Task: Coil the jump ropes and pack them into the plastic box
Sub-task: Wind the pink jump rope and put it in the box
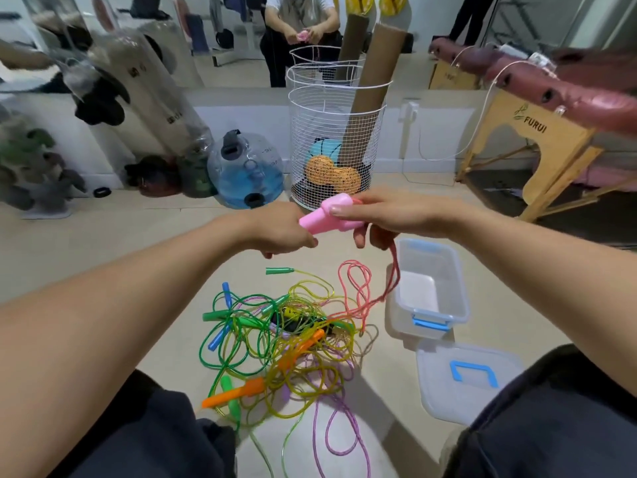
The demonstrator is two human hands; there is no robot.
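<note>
Beige floor stretches to a mirrored wall, where a white wire basket stands. Between the person's knees lies a tangled pile of jump ropes, green, yellow, orange and purple. Just right of it sits the open plastic box, its lid lying nearer. Both hands are raised: the left hand grips pink handles, seemingly two together, the right hand has its fingers curled round them and the pink cord trailing down.
</note>
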